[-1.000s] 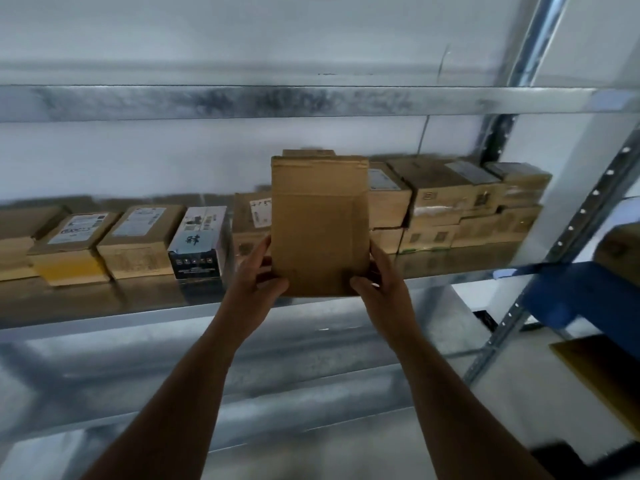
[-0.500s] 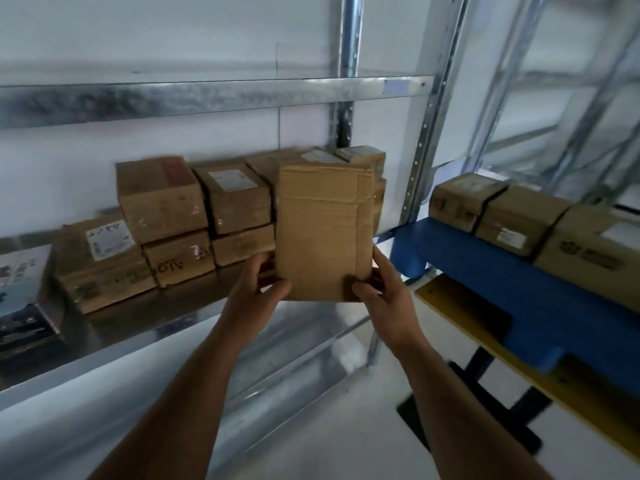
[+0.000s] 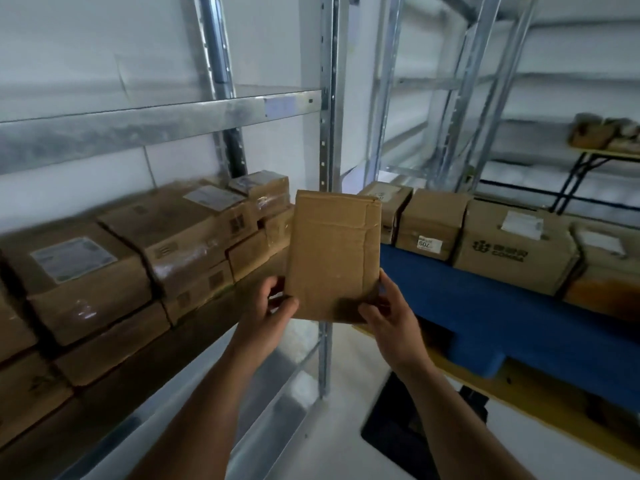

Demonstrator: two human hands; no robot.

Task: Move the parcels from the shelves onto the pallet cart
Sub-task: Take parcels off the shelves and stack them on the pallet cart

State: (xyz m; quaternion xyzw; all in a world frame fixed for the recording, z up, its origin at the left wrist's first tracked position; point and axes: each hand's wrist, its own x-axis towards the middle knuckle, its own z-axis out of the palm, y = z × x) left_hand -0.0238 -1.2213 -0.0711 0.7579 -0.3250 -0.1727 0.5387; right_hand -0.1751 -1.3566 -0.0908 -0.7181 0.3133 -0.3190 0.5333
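A flat brown cardboard parcel (image 3: pixel 334 254) stands upright in the air in front of me. My left hand (image 3: pixel 268 306) grips its lower left corner and my right hand (image 3: pixel 389 313) grips its lower right corner. To the left, the metal shelf (image 3: pixel 194 327) carries several stacked cardboard parcels (image 3: pixel 166 244). On the right is the pallet cart with a blue pallet (image 3: pixel 491 306) on a yellow deck (image 3: pixel 519 386). A row of cardboard boxes (image 3: pixel 512 244) sits along the pallet's far side.
A perforated steel upright (image 3: pixel 327 133) of the shelf stands just behind the held parcel. More steel racking (image 3: pixel 460 98) rises behind the cart. At the far right a yellow table (image 3: pixel 606 152) holds more boxes. A black cart base (image 3: pixel 408 431) sits on the pale floor.
My view has swung right, away from the shelf and toward the pallet cart. Both hands carried the parcel along, and more of the blue pallet and its boxes came into sight.
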